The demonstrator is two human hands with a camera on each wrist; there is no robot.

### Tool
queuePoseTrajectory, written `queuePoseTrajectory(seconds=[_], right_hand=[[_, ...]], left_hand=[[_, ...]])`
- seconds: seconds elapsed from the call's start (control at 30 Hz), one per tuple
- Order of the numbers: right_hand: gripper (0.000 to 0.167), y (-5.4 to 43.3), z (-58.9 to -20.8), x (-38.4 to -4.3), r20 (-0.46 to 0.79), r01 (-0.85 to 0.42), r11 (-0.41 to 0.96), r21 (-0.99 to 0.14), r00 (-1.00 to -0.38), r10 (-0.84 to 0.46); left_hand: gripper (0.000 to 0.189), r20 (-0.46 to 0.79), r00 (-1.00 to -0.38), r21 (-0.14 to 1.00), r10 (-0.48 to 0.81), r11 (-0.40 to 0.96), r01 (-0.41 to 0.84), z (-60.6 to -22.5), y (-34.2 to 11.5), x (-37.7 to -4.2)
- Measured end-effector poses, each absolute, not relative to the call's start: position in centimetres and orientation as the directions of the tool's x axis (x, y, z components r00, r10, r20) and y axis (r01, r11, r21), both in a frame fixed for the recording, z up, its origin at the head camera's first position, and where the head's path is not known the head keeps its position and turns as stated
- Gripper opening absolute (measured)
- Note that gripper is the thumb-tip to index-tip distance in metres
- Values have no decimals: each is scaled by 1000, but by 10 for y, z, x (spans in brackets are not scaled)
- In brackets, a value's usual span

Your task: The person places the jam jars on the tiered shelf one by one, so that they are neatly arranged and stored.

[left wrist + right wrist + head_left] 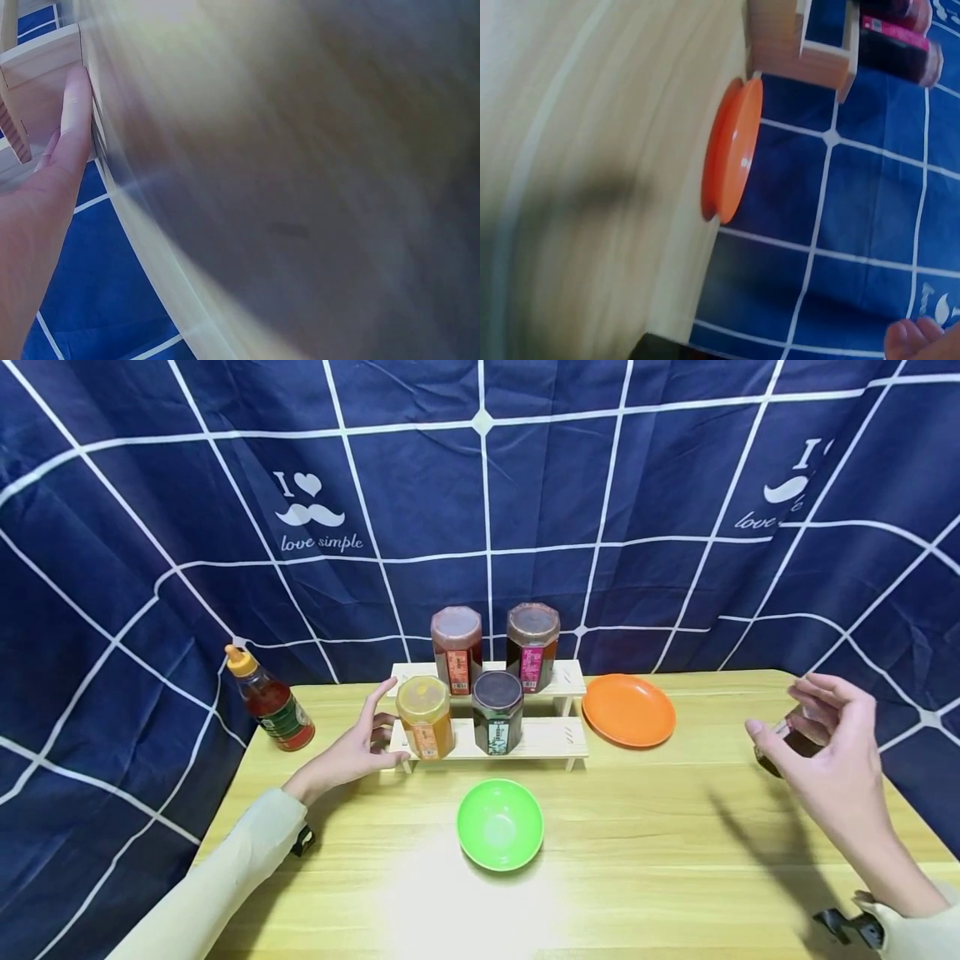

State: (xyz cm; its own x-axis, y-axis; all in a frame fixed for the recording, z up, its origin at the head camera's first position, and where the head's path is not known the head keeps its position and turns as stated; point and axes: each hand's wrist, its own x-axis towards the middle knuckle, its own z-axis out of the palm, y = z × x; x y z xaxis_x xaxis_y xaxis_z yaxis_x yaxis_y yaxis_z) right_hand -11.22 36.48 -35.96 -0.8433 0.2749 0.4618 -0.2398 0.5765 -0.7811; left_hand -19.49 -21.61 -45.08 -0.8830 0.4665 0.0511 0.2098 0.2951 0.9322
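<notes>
My left hand (352, 750) is at the left end of a two-step wooden rack (536, 739), thumb and forefinger spread apart. An amber-coloured jar (426, 718) stands on its lower step beside those fingers. In the left wrist view the thumb (76, 105) lies against the pale wood of the rack (49, 56); whether it presses cannot be told. At the far right my right hand (836, 752) hovers with thumb and fingers apart around a dark container (767, 764), mostly hidden behind the hand. Its fingertips (911, 336) show at the lower right of the right wrist view.
Beside the amber jar is a dark jar (498, 714); a reddish jar (457, 647) and a brown jar (532, 647) occupy the upper step. A green bowl (500, 824) sits in front, an orange plate (628, 710) to the right, a red sauce bottle (277, 706) left. Blue cloth (555, 485) hangs behind.
</notes>
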Motion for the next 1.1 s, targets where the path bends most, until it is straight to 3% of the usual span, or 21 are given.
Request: queuePoseTrajectory(seconds=[0.23,0.47,0.8,0.9,1.1], right_hand=[[84,384,-370,-113,476,-116,634,-765,-764,436],[89,410,-384,-120,419,-39,583,-812,-734,534],[98,430,-396,-126,252,122,515,-848,-763,595],[101,436,-403,-129,171,130,433,-892,-789,590],[97,445,-419,-137,26,43,101,-994,-801,598]], left_hand=[[118,60,-884,928,464,300,220,-451,-218,-195],[117,49,-888,931,457,301,206,-453,-217,-194],[118,59,-887,931,458,294,214,-454,-217,-194],[119,58,-887,935,458,286,209,-453,-216,-194],[119,64,-884,931,462,291,220,-454,-217,-194]])
